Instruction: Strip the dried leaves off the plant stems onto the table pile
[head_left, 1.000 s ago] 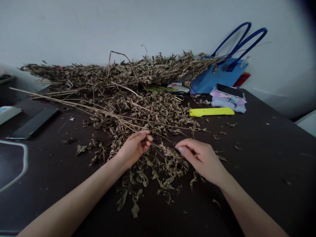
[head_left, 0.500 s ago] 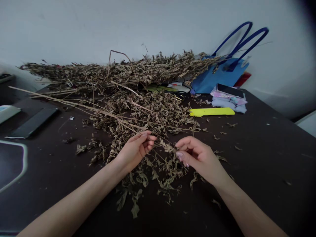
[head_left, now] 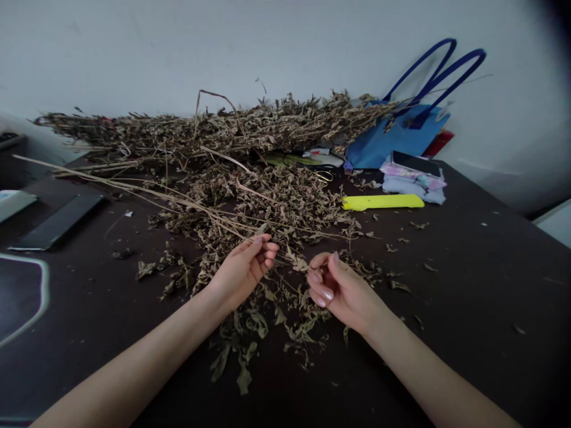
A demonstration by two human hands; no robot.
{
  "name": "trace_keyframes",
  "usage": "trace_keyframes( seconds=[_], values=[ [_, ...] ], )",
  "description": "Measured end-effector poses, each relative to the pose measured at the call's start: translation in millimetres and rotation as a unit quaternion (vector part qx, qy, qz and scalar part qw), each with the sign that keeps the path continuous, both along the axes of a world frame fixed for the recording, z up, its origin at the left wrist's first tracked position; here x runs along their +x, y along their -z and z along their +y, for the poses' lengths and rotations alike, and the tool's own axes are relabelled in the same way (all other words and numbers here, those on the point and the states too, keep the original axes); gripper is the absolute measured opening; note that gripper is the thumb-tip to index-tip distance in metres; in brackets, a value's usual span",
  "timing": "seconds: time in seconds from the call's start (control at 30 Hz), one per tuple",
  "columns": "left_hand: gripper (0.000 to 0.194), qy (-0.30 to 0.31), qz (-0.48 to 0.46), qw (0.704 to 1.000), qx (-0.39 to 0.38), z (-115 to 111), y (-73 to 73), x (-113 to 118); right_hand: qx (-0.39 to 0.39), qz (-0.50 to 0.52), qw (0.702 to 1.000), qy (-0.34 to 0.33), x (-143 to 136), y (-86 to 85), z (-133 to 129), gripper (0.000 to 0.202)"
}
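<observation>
Several long, thin dried stems (head_left: pixel 191 204) slant from the far left into my left hand (head_left: pixel 245 267), whose fingers are closed around them. Beyond that hand the stem ends carry curled dried leaves (head_left: pixel 297 260). At the tip of these leaves is my right hand (head_left: pixel 345 291), palm turned partly up, fingers curled and touching the leaf ends. The thumb of that hand is raised beside the index finger. Beneath and behind both hands spreads a loose heap of dried leaves (head_left: pixel 285 196), with greener leaves (head_left: pixel 243 356) at its near edge.
A large bundle of dried plants (head_left: pixel 223 131) lies along the wall. At the right are a blue bag (head_left: pixel 388 142), a yellow-handled tool (head_left: pixel 383 202) and a phone (head_left: pixel 414 163) on folded cloth (head_left: pixel 413 182). A dark flat device (head_left: pixel 60 223) lies left on the dark table (head_left: pixel 482 285).
My right hand has turned palm-up and moved slightly left, its thumb now raised and its fingers at the leaf tips. My left hand and the stems have shifted slightly left.
</observation>
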State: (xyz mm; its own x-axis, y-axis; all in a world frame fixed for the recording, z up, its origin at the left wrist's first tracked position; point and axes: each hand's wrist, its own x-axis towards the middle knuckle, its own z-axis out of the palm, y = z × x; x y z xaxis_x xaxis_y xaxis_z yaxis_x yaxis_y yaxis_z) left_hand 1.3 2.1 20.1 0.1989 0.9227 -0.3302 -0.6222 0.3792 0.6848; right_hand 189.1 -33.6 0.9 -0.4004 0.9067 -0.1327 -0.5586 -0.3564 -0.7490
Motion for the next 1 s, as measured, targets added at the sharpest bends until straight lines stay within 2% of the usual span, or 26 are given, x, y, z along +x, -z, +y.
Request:
trace_keyframes(
  seconds=[0.3, 0.57, 0.73, 0.87, 1.0],
  values=[
    [0.016, 0.02, 0.011, 1.0, 0.002, -4.4, 5.4, 2.5, -0.006, -0.039, 0.998, 0.046, -5.3, -1.4, -1.1, 0.036],
    [0.013, 0.031, 0.018, 0.999, 0.017, -5.3, 9.1, 2.6, -0.018, -0.029, 0.999, 0.015, -5.8, -0.5, -3.3, 0.036],
    [0.013, 0.025, 0.021, 0.999, 0.012, -5.0, 7.6, 2.7, -0.052, -0.027, 0.998, 0.03, -2.5, -1.1, 0.4, 0.034],
    [0.01, 0.017, 0.022, 1.0, 0.0, -4.8, 8.1, 2.6, -0.07, 0.024, 0.997, 0.018, -0.8, -0.2, 3.6, 0.032],
    [0.008, 0.008, 0.014, 1.0, -0.008, -3.8, 7.8, 1.2, -0.056, 0.038, 0.998, 0.015, -1.6, -1.9, 2.2, 0.027]
  ],
)
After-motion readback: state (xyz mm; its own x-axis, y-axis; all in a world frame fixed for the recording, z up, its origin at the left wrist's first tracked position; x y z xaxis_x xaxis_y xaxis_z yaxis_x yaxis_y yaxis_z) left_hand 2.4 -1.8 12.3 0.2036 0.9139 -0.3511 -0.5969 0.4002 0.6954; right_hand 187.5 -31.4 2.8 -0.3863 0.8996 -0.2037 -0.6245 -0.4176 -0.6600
